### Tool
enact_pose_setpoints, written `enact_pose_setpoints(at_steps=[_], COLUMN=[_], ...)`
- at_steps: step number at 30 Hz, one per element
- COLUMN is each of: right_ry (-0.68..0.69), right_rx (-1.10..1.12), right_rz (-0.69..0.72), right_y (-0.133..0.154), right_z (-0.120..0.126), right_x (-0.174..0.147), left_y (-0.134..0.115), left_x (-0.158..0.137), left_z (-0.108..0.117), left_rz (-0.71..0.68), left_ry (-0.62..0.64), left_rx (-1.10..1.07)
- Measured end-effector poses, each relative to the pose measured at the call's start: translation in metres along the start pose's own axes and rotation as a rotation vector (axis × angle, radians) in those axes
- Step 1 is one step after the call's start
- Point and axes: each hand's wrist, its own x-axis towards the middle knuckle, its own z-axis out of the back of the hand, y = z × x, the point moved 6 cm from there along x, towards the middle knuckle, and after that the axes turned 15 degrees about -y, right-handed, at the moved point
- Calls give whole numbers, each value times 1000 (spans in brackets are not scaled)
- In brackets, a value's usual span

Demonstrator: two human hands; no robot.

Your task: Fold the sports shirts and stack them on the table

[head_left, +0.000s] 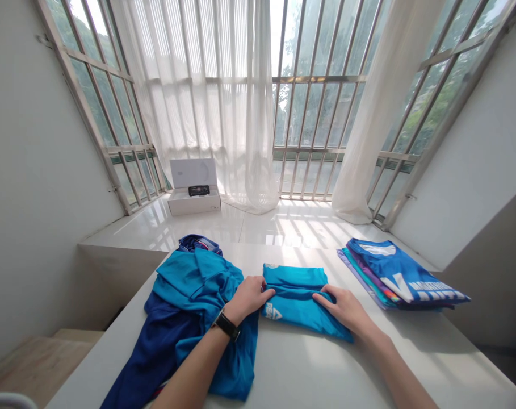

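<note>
A bright blue shirt (pixel 298 309) with a white logo lies partly folded on the white table in front of me. My left hand (pixel 250 294), with a dark watch on its wrist, grips the shirt's left edge, thumb on top. On the right side, my right hand (pixel 336 305) pinches the cloth along the middle fold; the fingers under the fabric are hidden. A loose heap of blue clothes (pixel 206 284), lighter on top and navy below, lies beside and beneath my left forearm. To the right of my right hand sits a neat stack of folded shirts (pixel 405 272).
The white table (pixel 300 369) meets a glossy window ledge (pixel 240 224). An open white box (pixel 194 203) holding a black device stands on the ledge at the left. Sheer curtains (pixel 240 113) hang before barred windows, with walls on both sides.
</note>
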Motion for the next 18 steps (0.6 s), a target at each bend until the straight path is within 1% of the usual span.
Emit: enact_pose_setpoints(at_steps=[8, 14, 18], right_ry=[16, -24, -24], right_rx=[-40, -53, -69], right_rz=[-18, -12, -23], right_y=[-3, -4, -7], right_z=[0, -3, -6], right_x=[0, 0, 1], left_y=[3, 3, 4], left_x=[1, 2, 2], left_z=[-2, 0, 0], left_rz=[-2, -19, -2], left_ry=[15, -41, -33], left_rx=[40, 70, 71])
